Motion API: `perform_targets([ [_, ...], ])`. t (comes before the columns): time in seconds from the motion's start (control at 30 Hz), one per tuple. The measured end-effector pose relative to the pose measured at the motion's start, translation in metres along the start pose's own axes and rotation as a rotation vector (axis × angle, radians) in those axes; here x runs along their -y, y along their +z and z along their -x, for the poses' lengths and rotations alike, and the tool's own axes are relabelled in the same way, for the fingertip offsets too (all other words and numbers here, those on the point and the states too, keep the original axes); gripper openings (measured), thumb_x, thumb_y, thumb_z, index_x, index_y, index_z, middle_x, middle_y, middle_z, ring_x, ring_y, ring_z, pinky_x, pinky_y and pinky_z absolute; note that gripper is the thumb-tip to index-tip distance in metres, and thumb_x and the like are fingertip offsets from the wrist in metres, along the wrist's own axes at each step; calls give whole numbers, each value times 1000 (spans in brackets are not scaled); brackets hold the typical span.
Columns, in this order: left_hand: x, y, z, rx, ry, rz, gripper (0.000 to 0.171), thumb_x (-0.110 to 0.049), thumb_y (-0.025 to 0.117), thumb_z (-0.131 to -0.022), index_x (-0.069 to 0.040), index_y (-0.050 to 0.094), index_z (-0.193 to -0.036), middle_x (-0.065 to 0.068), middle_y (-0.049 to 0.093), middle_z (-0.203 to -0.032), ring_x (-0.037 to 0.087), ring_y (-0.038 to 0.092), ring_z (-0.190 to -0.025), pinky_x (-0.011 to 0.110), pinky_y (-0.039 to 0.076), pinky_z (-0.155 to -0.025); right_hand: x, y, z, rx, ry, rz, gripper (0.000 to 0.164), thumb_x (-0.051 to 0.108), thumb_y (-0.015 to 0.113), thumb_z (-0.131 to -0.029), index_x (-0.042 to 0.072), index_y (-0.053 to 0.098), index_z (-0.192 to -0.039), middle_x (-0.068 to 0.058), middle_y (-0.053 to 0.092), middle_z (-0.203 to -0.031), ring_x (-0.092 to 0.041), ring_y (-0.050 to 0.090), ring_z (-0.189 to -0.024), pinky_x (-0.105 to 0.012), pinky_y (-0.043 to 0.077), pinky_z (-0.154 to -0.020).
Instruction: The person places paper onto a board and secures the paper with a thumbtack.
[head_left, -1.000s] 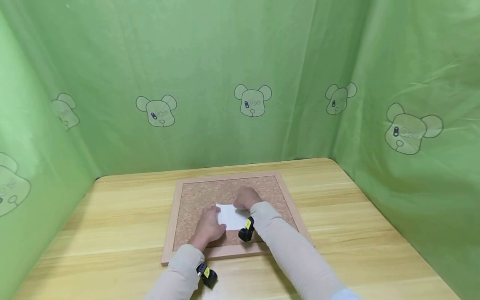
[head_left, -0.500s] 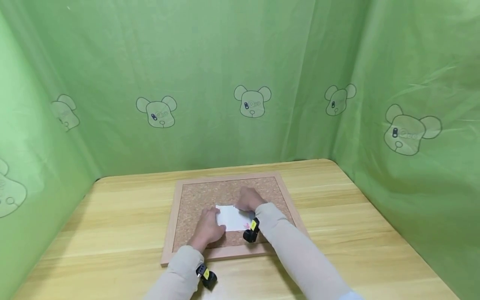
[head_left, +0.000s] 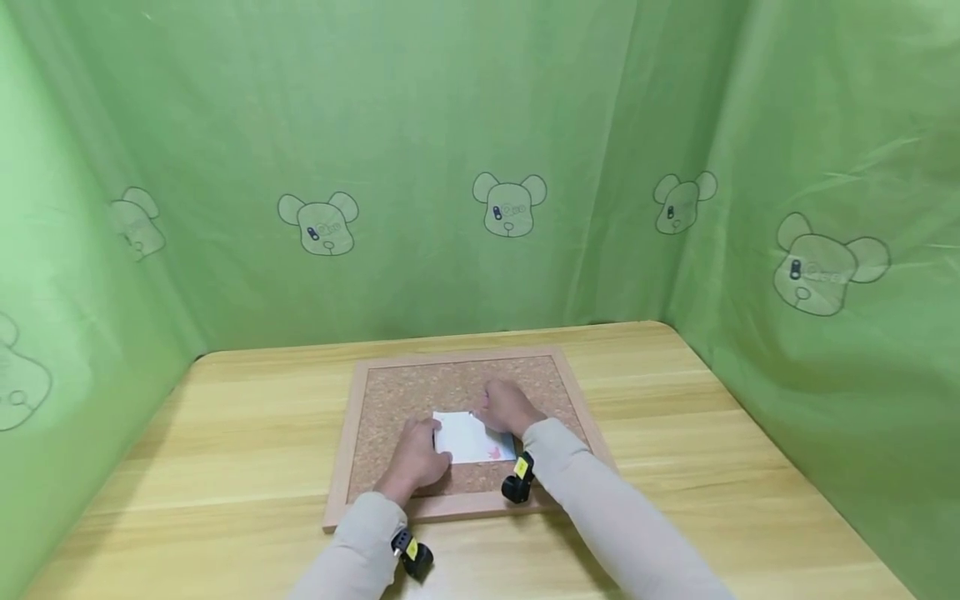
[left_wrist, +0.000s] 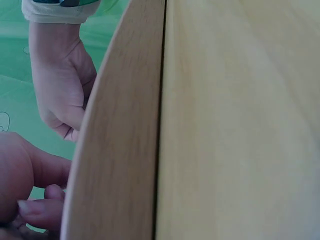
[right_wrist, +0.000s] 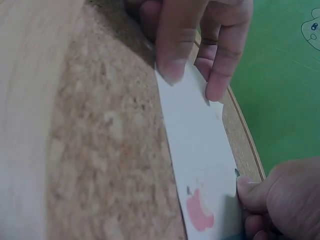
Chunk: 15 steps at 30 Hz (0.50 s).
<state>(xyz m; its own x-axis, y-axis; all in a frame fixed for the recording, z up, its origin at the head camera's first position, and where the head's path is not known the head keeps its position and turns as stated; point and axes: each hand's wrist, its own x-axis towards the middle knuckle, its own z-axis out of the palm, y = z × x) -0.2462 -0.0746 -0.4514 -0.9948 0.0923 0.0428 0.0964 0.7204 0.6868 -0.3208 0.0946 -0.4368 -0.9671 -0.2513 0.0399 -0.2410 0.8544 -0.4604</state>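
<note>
A white paper card with a pink apple-like picture lies on a wood-framed cork board. My left hand presses the card's left part onto the cork, thumb at the near edge and straight fingers at the far edge. At the card's far edge, right of the middle, is my right hand with its fingers curled. By its thumb, a small dark green tip shows in the right wrist view. The rest of that little thing is hidden, so its kind cannot be told.
The board rests on a light wooden table. Green curtains with printed bear heads stand behind the table and at both sides. A black wrist camera sits on the right sleeve, and another black camera on the left one.
My right hand has shifted a little to the right and nearer, uncovering more of the card and its pink picture. The left hand stays in place on the card.
</note>
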Motion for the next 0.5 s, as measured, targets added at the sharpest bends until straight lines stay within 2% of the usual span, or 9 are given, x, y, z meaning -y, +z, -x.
perform_targets([
  [0.3, 1, 0, 2, -8, 11, -1, 46, -2, 69, -75, 13, 60, -116, 20, 52, -110, 34, 54, -104, 46, 45, -97, -10, -4, 5, 11, 18, 11, 25, 14, 70, -86, 10, 50, -71, -1, 48, -66, -15, 45, -59, -26, 36, -53],
  [0.5, 3, -5, 4, 45, 7, -21, 41, -4, 69, -77, 10, 62, -114, 17, 57, -107, 31, 56, -101, 47, 49, -92, -15, -5, 10, 41, 32, 40, 27, 16, 67, -88, 10, 49, -69, -1, 46, -62, -15, 43, -56, -26, 34, -49],
])
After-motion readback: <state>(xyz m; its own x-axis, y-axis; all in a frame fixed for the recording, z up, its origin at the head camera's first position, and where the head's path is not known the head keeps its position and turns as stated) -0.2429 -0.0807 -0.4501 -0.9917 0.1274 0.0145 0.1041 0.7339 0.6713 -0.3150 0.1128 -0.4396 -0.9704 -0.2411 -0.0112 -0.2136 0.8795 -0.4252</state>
